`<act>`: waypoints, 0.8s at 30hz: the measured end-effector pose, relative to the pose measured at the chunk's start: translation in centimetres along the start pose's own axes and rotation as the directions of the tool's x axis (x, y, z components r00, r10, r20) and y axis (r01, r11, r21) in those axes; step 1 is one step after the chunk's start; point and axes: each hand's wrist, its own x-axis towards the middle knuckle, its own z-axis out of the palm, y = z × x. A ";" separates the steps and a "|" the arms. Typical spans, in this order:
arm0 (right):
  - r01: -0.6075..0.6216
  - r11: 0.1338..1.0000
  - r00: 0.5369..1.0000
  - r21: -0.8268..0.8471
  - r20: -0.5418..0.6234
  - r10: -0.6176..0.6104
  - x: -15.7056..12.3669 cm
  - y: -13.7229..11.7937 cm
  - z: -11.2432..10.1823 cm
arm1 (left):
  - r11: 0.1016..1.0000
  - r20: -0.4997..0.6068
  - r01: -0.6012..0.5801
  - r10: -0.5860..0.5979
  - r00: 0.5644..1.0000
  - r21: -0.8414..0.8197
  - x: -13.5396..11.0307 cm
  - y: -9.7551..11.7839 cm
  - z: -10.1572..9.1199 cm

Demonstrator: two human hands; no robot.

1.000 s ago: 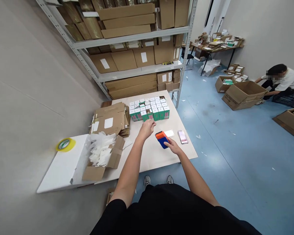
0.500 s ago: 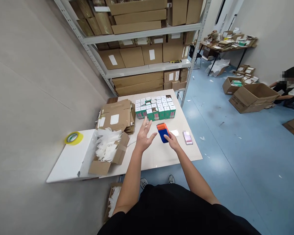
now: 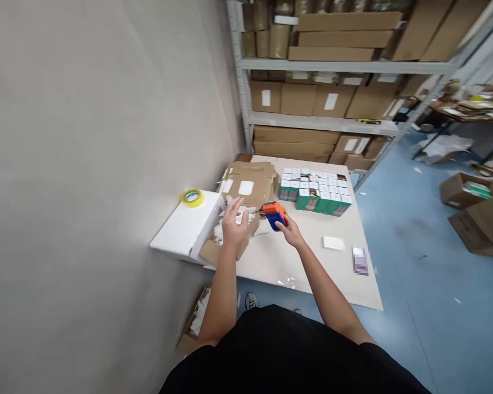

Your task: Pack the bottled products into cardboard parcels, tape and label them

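My right hand [image 3: 291,232] is closed around an orange and blue tape dispenser [image 3: 274,216], held above the table. Its orange end points away from me. To its left, my left hand [image 3: 235,223] hangs with the fingers apart and nothing in them. Below that hand is an open carton [image 3: 250,236] of white paper scraps, partly hidden by it. Flattened cardboard boxes [image 3: 257,174] are piled just behind. A yellow roll of tape [image 3: 192,197] lies on a white block [image 3: 181,224] at the left.
Green and white small boxes [image 3: 322,203] stand in rows on the table [image 3: 312,268]. A white card [image 3: 333,243] and a blurred purple item [image 3: 360,260] lie at the right. Shelving [image 3: 345,67] with cartons rises behind; a wall [image 3: 107,137] borders the left. Open cartons [image 3: 476,227] stand on the floor.
My view has swung to the left, so the table and shelves sit further right. Both hands have moved toward the scrap carton, the right one carrying the tape dispenser. The left hand stays open.
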 end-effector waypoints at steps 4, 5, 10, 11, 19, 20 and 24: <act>0.067 0.993 0.991 -0.101 0.123 -0.055 3.2 -0.1 8.0 | 0.993 -0.117 0.106 -0.100 0.988 0.054 -0.4 -5.0 -6.2; 0.090 0.987 0.987 -0.131 0.147 -0.070 3.9 0.0 10.1 | 0.988 -0.144 0.137 -0.127 0.981 0.064 -0.7 -6.2 -7.7; 0.248 0.925 0.941 -0.288 0.298 -0.160 7.1 0.2 20.3 | 0.957 -0.258 0.277 -0.247 0.934 0.086 -2.6 -11.3 -14.9; 0.281 0.906 0.928 -0.316 0.331 -0.172 7.6 0.1 22.3 | 0.950 -0.277 0.300 -0.265 0.923 0.091 -3.0 -12.1 -16.2; 0.445 0.664 0.829 -0.601 0.557 -0.051 10.1 -0.8 37.2 | 0.883 -0.411 0.457 -0.380 0.829 0.106 -6.2 -15.6 -23.1; 0.462 0.635 0.815 -0.619 0.579 -0.027 10.1 -0.8 38.6 | 0.874 -0.422 0.474 -0.391 0.818 0.107 -6.6 -15.8 -23.6; 0.498 0.599 0.786 -0.627 0.619 -0.005 9.8 -0.3 42.0 | 0.854 -0.465 0.510 -0.413 0.783 0.102 -7.7 -16.6 -25.1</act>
